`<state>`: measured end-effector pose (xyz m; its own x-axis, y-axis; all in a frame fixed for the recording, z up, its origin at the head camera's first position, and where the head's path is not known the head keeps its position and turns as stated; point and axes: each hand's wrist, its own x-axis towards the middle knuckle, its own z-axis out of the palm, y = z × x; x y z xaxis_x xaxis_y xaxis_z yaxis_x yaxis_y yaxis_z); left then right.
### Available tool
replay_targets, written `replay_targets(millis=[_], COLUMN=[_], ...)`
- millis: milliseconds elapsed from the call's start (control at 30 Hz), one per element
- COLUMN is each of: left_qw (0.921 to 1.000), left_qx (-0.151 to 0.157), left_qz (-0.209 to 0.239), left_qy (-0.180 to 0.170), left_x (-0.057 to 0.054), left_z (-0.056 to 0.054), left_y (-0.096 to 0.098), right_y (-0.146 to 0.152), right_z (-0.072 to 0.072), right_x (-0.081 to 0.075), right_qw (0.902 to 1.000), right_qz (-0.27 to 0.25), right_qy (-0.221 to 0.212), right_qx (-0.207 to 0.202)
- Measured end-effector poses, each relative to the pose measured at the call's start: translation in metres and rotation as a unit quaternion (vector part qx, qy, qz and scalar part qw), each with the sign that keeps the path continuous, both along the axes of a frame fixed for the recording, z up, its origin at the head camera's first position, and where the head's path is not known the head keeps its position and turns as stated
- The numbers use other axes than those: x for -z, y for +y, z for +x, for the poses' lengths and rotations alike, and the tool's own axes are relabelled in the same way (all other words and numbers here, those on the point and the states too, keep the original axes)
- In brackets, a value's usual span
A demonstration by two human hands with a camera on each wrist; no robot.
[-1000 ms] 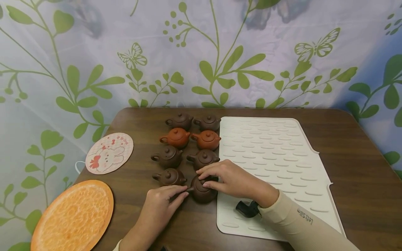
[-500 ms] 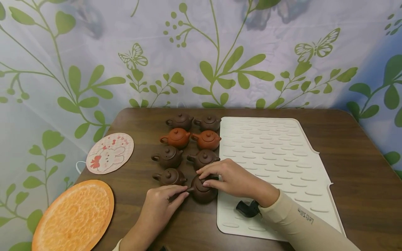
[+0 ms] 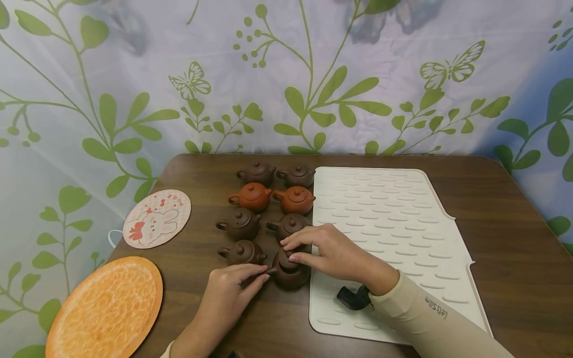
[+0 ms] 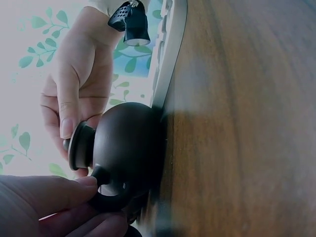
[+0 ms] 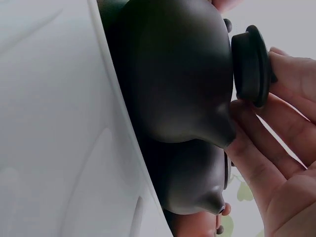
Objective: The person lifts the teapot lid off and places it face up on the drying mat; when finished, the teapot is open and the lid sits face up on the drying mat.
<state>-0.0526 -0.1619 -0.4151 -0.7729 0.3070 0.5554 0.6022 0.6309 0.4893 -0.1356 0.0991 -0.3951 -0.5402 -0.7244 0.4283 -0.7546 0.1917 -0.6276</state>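
Observation:
The front right dark brown teapot (image 3: 290,282) stands on the table. My left hand (image 3: 230,288) pinches its handle (image 4: 113,201) between thumb and fingers. By its knob, my right hand (image 3: 329,251) pinches the teapot's lid (image 5: 251,66). In the right wrist view this lid sits clear of the rim with a narrow gap, its deep inner collar showing. The spout (image 5: 219,131) points right in the head view, close to my right fingers. Beside the left hand is another lidded dark teapot (image 3: 242,252). The right hand partly covers the dark teapot (image 3: 288,224) behind.
Further back stand two orange-red teapots (image 3: 252,196) and two more dark ones (image 3: 256,172), all lidded. A white ridged mat (image 3: 380,233) lies right of the rows. At left are a round rabbit-print mat (image 3: 156,219) and an orange disc (image 3: 107,308).
The lid has come up off the front right teapot, raised by my right hand. My left hand stays on the handle, and the teapot has not moved.

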Motion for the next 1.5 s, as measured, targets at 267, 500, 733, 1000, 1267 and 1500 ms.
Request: replay_targets(millis=[267,500,733,1000,1267,1500], left_qw=[0.9999,0.9999,0.9999,0.9999,0.9998,0.9999], left_qx=[0.002,0.000,-0.004,-0.002,-0.001,-0.010], left_qz=[0.004,0.008,0.007,0.011,0.013,0.008], left_qy=[0.015,0.012,0.010,0.008,0.011,0.004], left_x=[0.001,0.001,0.001,0.001,0.002,0.002], left_z=[0.000,0.000,0.000,0.000,0.001,0.001], left_y=[0.002,0.002,0.002,0.001,0.001,0.001], right_y=[0.002,0.006,0.010,0.016,0.028,0.040], right_z=[0.002,-0.001,-0.003,-0.006,-0.015,-0.023], right_x=[-0.005,-0.006,-0.010,-0.014,-0.016,-0.017], right_qw=[0.9990,0.9964,0.9877,0.9746,0.9433,0.8974], right_qz=[-0.025,-0.057,-0.088,-0.102,-0.144,-0.232], right_qy=[-0.018,-0.042,-0.118,-0.184,-0.276,-0.360], right_qx=[0.033,0.047,0.053,0.077,0.114,0.107])
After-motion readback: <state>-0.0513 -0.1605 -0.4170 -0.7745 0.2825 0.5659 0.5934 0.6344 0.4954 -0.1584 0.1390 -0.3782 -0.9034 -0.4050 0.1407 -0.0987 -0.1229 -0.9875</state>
